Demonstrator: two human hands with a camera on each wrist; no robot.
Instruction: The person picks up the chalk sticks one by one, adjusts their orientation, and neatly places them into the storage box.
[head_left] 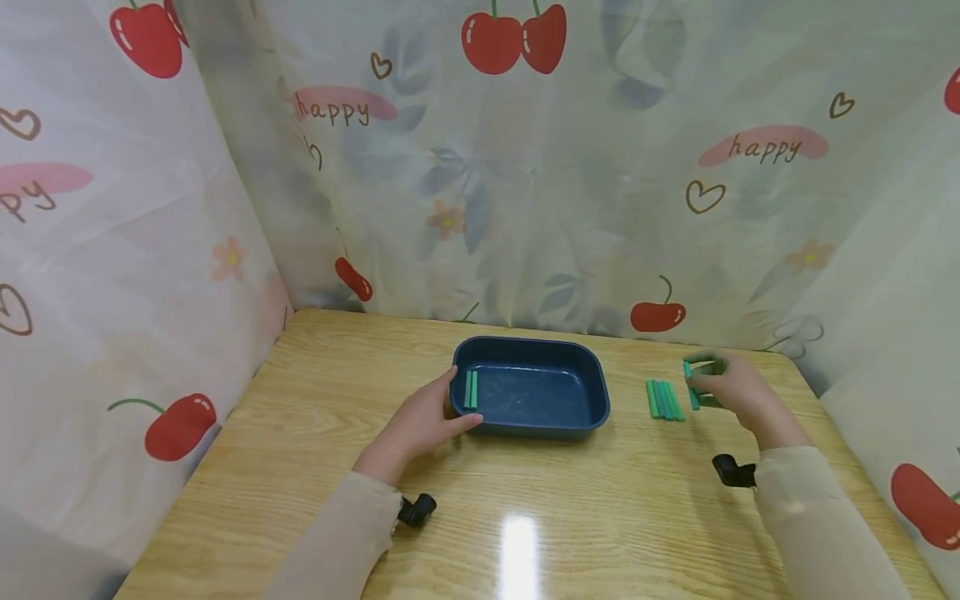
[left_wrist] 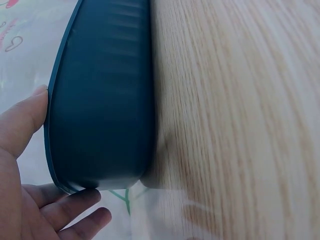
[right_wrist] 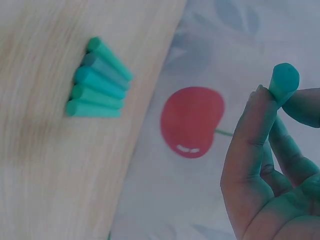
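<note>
My left hand (head_left: 423, 425) grips the left front corner of a dark blue rectangular dish (head_left: 540, 432). Its thumb lies on the front rim, and its fingers bend round the left end, as the left wrist view shows. Two green chalk sticks (head_left: 474, 389) lie side by side inside the dish at its left end. Off to the right, my right hand (head_left: 731, 387) pinches one green chalk stick (right_wrist: 285, 80) between thumb and fingers, raised above the table. Just left of that hand, several green and teal chalk sticks (head_left: 664, 400) lie in a row on the wood.
The wooden table (head_left: 315, 375) ends at the back against a hanging cloth (head_left: 525, 208) printed with cherries and hearts. More of this cloth hangs along both sides. A bright reflection shows on the front part of the table.
</note>
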